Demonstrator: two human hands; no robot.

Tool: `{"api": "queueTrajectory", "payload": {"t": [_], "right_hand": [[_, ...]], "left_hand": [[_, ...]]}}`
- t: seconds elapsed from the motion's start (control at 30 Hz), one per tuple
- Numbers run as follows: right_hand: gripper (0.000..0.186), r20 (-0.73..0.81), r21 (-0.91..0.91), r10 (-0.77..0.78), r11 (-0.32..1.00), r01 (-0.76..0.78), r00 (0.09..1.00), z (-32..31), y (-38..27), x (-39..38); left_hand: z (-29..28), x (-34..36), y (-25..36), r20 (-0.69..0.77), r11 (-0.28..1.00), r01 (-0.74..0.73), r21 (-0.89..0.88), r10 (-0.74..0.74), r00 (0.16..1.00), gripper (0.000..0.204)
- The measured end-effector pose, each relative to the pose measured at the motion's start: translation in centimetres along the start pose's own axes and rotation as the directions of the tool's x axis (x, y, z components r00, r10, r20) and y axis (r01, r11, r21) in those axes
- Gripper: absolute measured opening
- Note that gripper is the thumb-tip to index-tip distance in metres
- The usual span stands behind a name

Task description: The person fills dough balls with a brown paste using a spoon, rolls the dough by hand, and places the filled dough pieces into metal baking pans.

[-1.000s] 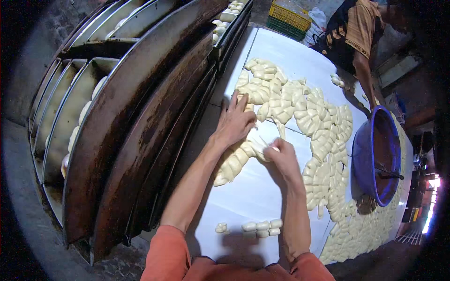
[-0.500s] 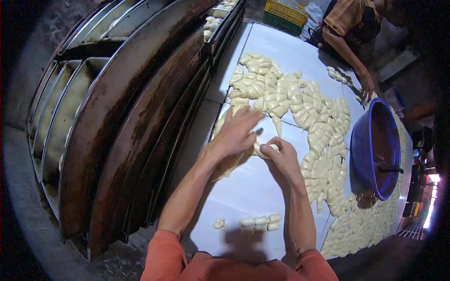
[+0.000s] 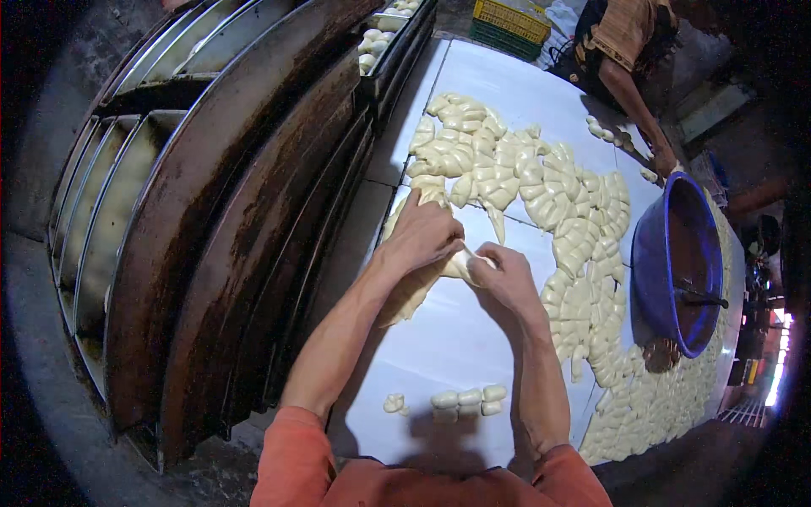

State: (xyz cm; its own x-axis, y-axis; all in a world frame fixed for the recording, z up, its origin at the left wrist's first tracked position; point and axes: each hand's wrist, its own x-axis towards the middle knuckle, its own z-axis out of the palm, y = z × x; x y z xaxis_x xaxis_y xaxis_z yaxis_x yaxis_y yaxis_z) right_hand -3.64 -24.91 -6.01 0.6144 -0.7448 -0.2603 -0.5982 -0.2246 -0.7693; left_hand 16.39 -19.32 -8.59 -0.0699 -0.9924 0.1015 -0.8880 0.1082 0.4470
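Note:
My left hand point(image 3: 429, 232) has its fingers curled and pinches a pale strip of dough point(image 3: 463, 262) at the left side of the white tiled table point(image 3: 439, 329). My right hand point(image 3: 498, 270) grips the same strip a little to the right and nearer me. A sheet of soft dough point(image 3: 414, 300) lies under and beside my left hand. Scored, segmented dough pieces point(image 3: 541, 190) spread across the middle and right of the table. Several small dough lumps point(image 3: 469, 401) lie near my body.
Dark metal trays point(image 3: 228, 228) stand stacked at left, with a tray of dough balls point(image 3: 372, 42) behind. A blue basin point(image 3: 680, 262) sits at right. A co-worker's arm point(image 3: 634, 101) reaches in at top right; yellow and green crates point(image 3: 507, 25) are behind.
My left hand's spread fingers have curled onto the dough strip; my right hand stays on it. The co-worker's arm has shifted, and the view has moved slightly.

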Motion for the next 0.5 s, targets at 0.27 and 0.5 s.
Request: {"api": "queueTrajectory", "payload": {"t": [0.27,0.5], "right_hand": [[0.009,0.049,0.683,0.260,0.695,-0.222,0.964,-1.1,2.1,-2.8],[0.033,0.117,0.635,0.112,0.756,-0.161,0.987,-1.7,4.6,-1.6]], "left_hand": [[-0.8,1.0,-0.2,-0.058,0.931,0.320,-0.174,-0.334,0.941,0.021],[-2.9,-1.0,1.6,-0.006,0.885,0.204,-0.419,-0.227,0.974,0.070]]}}
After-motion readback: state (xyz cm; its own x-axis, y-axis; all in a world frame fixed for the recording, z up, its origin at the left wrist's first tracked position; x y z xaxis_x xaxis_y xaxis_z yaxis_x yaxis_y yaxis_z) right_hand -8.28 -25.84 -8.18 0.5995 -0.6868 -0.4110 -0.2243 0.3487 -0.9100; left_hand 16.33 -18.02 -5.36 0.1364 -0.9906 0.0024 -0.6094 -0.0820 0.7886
